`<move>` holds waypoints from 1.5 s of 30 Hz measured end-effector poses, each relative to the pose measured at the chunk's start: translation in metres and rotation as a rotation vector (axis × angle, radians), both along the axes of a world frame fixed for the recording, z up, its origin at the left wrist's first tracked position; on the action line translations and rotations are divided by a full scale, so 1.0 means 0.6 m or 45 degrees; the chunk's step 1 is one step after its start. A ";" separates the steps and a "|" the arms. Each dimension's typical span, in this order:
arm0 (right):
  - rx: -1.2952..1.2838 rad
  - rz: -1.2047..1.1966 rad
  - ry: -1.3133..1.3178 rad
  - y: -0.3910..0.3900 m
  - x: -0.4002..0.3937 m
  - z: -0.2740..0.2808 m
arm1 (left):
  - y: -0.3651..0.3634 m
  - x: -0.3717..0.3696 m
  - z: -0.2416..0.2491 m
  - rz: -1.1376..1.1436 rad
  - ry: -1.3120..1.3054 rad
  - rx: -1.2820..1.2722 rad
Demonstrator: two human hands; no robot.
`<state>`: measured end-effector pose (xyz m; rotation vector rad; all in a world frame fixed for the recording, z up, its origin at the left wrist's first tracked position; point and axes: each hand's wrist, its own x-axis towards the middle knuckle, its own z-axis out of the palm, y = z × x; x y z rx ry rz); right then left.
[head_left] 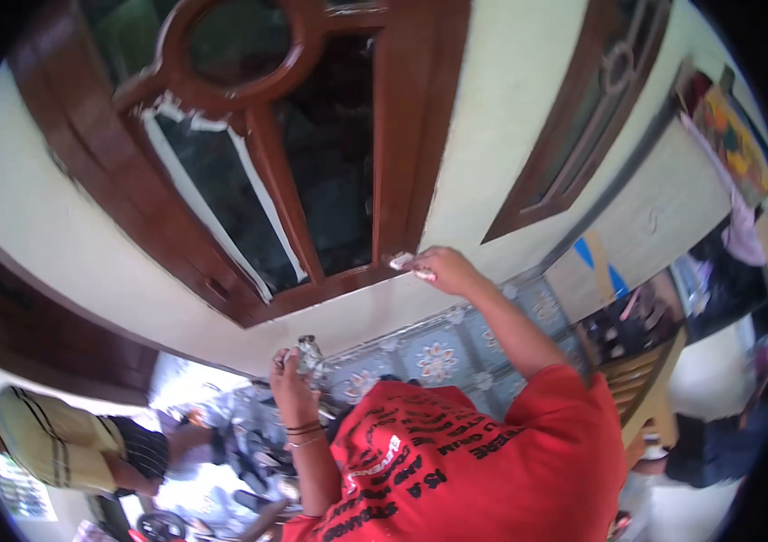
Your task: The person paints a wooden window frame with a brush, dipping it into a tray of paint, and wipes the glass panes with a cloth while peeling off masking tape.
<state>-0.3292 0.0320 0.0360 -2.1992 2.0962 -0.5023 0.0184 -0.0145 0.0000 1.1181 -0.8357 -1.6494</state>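
Note:
My right hand point(442, 269) is closed on a small white wad point(402, 261) and holds it at the lower right corner of a brown wooden window frame point(398, 181). Lower and to the left, my left hand point(290, 372), with bands round the wrist, is closed at a crumpled grey-white bundle point(311, 354) with dark patches; I cannot tell what it is. White strips point(194, 194) line the edges of the left glass pane point(230, 194). The narrow pane point(334, 154) beside it shows no strips.
Blue-grey patterned tiles point(438, 359) run along the wall below the window. A person in a yellow top point(50, 438) bends at the left near scattered items. To the right are a second brown window point(564, 126), a slatted wooden piece point(641, 388) and piled belongings point(727, 226).

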 end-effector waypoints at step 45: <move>-0.300 -0.314 -0.201 0.129 0.067 -0.176 | -0.020 0.000 -0.025 -0.162 0.091 0.102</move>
